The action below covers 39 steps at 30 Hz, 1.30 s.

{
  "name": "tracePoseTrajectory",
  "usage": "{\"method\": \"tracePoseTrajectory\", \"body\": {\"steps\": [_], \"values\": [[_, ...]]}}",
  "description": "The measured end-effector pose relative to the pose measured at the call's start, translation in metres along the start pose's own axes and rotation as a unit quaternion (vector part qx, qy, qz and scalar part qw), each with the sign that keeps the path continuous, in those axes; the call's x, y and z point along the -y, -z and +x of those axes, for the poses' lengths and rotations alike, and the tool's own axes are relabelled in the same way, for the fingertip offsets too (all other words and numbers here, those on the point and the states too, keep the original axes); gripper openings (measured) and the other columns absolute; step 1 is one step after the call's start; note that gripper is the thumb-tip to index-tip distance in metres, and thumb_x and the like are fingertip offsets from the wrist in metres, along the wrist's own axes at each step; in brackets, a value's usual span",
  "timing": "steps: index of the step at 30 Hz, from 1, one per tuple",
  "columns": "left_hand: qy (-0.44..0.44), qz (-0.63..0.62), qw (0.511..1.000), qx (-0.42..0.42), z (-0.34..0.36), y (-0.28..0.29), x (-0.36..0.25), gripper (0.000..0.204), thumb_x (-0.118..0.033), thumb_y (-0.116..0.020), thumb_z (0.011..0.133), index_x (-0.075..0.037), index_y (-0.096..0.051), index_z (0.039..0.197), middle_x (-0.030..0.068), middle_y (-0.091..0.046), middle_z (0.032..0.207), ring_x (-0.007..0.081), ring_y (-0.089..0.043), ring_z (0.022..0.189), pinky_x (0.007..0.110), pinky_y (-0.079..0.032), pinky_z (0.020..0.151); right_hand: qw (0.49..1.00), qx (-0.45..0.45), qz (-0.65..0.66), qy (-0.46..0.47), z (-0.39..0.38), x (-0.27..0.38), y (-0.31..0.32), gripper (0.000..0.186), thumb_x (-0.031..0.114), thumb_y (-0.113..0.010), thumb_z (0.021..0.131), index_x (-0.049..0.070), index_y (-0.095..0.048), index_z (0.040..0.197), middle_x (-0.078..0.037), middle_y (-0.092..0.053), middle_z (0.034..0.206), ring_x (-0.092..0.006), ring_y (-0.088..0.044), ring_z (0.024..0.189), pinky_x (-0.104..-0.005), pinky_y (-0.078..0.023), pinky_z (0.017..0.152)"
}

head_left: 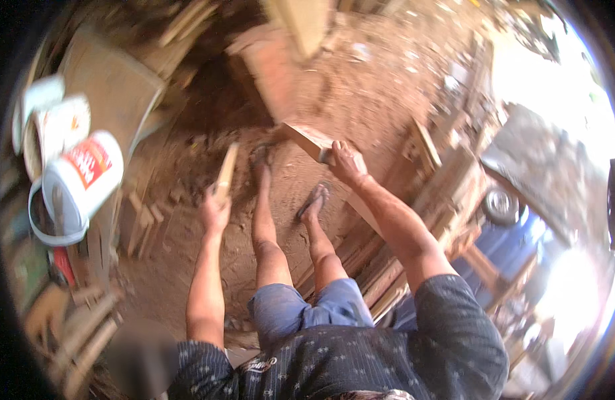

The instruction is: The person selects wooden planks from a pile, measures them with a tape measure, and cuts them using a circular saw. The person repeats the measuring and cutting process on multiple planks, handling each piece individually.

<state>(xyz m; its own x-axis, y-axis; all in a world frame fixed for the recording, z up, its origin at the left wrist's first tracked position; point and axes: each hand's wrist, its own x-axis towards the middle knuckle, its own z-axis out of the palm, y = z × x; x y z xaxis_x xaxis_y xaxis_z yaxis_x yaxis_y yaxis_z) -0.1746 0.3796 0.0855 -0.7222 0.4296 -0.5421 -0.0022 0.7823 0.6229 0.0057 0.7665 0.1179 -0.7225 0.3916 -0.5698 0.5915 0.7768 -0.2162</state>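
Observation:
My left hand is closed around the lower end of a short, pale strip of wood, which points away from me. My right hand, further out and to the right, grips a longer wooden board. The board slants from upper left to lower right, and part of it shows again below my forearm. Something small and dark grey shows by the right fingers; its kind is too blurred to make out. Just beyond the board's far end stands a reddish-orange plank, with a pale wood piece beside it.
White buckets lie on their sides at the left, near a large wooden sheet. Stacked timber runs along the right, with a small wheel and a grey panel behind. Brown dirt ground carries scraps.

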Motion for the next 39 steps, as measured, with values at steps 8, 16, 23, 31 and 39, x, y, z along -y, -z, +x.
{"method": "tracePoseTrajectory", "body": {"steps": [8, 16, 23, 31, 39], "values": [[0.028, 0.013, 1.000, 0.001, -0.098, 0.077, -0.043, 0.072, -0.027, -0.077, 0.085, 0.009, -0.044, 0.138, 0.0294, -0.058, 0.129, 0.0385, -0.058, 0.121, 0.045, -0.045, 0.102, 0.796, -0.295, 0.350, -0.396, -0.314, -0.057, 0.097, 0.043, 0.035, -0.081, 0.084, 0.003, -0.057, 0.099, -0.008, -0.064, 0.091, -0.0153, -0.058, 0.082, -0.0337, -0.050, 0.070], [-0.080, 0.053, 0.995, 0.006, -0.158, 0.081, -0.174, 0.059, -0.029, -0.079, 0.081, 0.006, -0.056, 0.122, 0.0228, -0.068, 0.112, 0.0360, -0.067, 0.102, 0.046, -0.050, 0.089, 0.388, -0.535, 0.661, -0.355, -0.581, -0.081, 0.112, 0.042, 0.023, -0.070, 0.095, -0.002, -0.058, 0.126, -0.009, -0.064, 0.118, -0.0186, -0.062, 0.106, -0.0333, -0.049, 0.096], [-0.242, 0.189, 0.949, 0.073, -0.243, 0.066, -0.348, 0.061, -0.031, -0.080, 0.080, 0.002, -0.056, 0.126, 0.0231, -0.067, 0.114, 0.0374, -0.066, 0.107, 0.045, -0.049, 0.093, 0.232, -0.585, 0.640, -0.440, -0.656, -0.132, -0.047, 0.055, 0.020, -0.074, 0.092, -0.002, -0.053, 0.138, -0.008, -0.061, 0.130, -0.0206, -0.056, 0.122, -0.0375, -0.041, 0.109], [-0.321, 0.051, 0.895, 0.304, -0.394, 0.051, -0.545, 0.058, -0.022, -0.073, 0.087, 0.006, -0.051, 0.133, 0.0140, -0.063, 0.121, 0.0218, -0.060, 0.109, 0.034, -0.047, 0.098, 0.359, -0.368, 0.614, -0.599, -0.671, -0.157, -0.120, 0.061, 0.043, -0.073, 0.089, -0.006, -0.063, 0.124, -0.026, -0.063, 0.125, -0.0360, -0.061, 0.114, -0.0400, -0.048, 0.099], [-0.273, -0.052, 0.829, 0.486, -0.409, -0.057, -0.598, 0.053, -0.023, -0.060, 0.096, 0.002, -0.048, 0.141, 0.0119, -0.060, 0.130, 0.0221, -0.058, 0.118, 0.035, -0.046, 0.101, 0.162, -0.407, 0.871, -0.224, -0.710, -0.118, -0.029, 0.080, 0.062, -0.061, 0.093, -0.004, -0.054, 0.137, -0.016, -0.058, 0.133, -0.0237, -0.054, 0.122, -0.0387, -0.041, 0.107]]}}
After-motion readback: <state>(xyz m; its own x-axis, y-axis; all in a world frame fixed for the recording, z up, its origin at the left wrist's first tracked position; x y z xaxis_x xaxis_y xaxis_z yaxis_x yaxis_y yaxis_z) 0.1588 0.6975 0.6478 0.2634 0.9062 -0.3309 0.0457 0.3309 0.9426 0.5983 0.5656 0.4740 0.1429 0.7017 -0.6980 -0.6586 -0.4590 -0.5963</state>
